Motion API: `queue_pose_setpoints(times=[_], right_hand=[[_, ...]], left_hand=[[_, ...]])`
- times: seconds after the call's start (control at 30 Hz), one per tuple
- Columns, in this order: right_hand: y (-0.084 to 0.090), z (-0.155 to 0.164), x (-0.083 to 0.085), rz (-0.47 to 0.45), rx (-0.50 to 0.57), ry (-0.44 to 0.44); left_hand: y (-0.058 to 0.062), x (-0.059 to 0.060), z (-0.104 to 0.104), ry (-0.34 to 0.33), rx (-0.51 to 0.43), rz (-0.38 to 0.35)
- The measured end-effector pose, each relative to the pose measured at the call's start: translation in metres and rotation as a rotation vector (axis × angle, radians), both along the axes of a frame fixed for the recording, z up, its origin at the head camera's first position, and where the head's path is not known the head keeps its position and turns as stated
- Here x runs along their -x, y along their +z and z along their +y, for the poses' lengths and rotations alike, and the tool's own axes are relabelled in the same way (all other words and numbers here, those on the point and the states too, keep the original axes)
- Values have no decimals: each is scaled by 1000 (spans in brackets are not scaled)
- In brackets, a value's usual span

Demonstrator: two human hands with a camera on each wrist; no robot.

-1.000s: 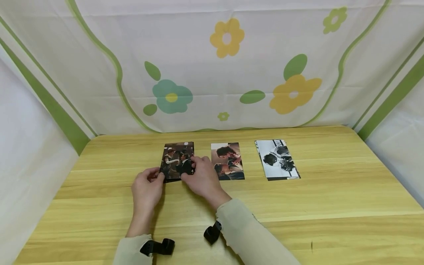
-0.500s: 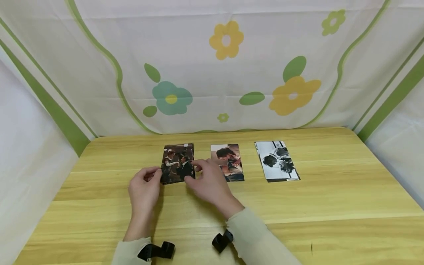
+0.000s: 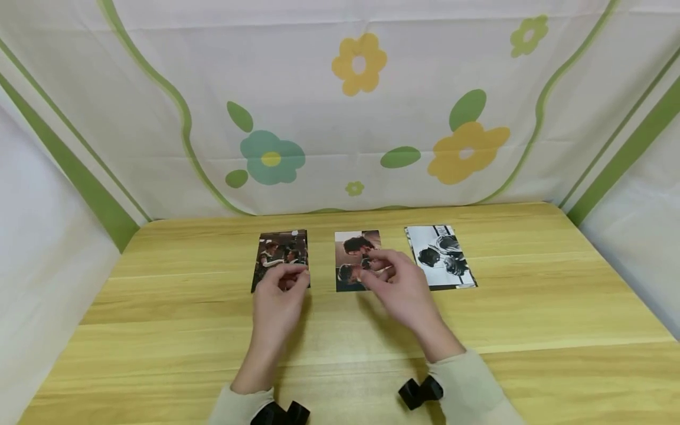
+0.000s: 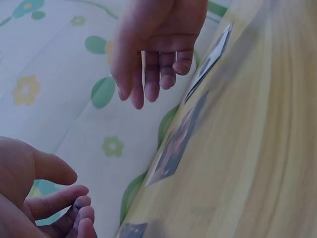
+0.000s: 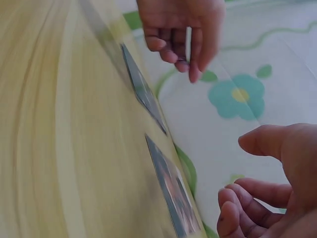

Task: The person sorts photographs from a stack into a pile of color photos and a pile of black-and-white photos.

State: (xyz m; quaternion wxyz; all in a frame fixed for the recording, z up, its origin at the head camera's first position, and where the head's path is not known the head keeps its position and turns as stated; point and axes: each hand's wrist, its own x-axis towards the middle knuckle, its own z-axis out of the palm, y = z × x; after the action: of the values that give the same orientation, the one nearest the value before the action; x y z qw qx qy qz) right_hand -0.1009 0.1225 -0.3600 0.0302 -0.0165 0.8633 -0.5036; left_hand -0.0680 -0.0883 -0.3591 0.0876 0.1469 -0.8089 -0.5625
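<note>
Three photo cards or small piles lie in a row on the table. On the left, a pile of photo cards [image 3: 265,251] shows a dark scene of people; my left hand [image 3: 278,304] overlaps its near edge. The middle photo card [image 3: 347,274] has warm-toned figures, and my right hand [image 3: 406,292] hovers over its right side. At right sits a pile topped by a black-and-white photo card [image 3: 443,260]. Both wrist views show the left hand [image 4: 34,193] and right hand [image 5: 277,193] raised off the wood, fingers loosely bent, nothing between thumb and fingertips.
The wooden table [image 3: 159,330] ends at a white cloth backdrop [image 3: 329,124] printed with flowers and green lines. More white cloth [image 3: 48,195] hangs at the sides. A black wrist camera [image 3: 419,392] is strapped at each sleeve.
Both hands have let go of the left pile and lifted. The right hand has moved right, over the middle card; the left has shifted right across the left pile's near edge.
</note>
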Motion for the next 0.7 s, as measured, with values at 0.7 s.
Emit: queue_pose_setpoints(times=[0.7], right_hand=[[-14, 32, 4, -17, -73, -74]], left_hand=[[-25, 3, 34, -168, 89, 57]])
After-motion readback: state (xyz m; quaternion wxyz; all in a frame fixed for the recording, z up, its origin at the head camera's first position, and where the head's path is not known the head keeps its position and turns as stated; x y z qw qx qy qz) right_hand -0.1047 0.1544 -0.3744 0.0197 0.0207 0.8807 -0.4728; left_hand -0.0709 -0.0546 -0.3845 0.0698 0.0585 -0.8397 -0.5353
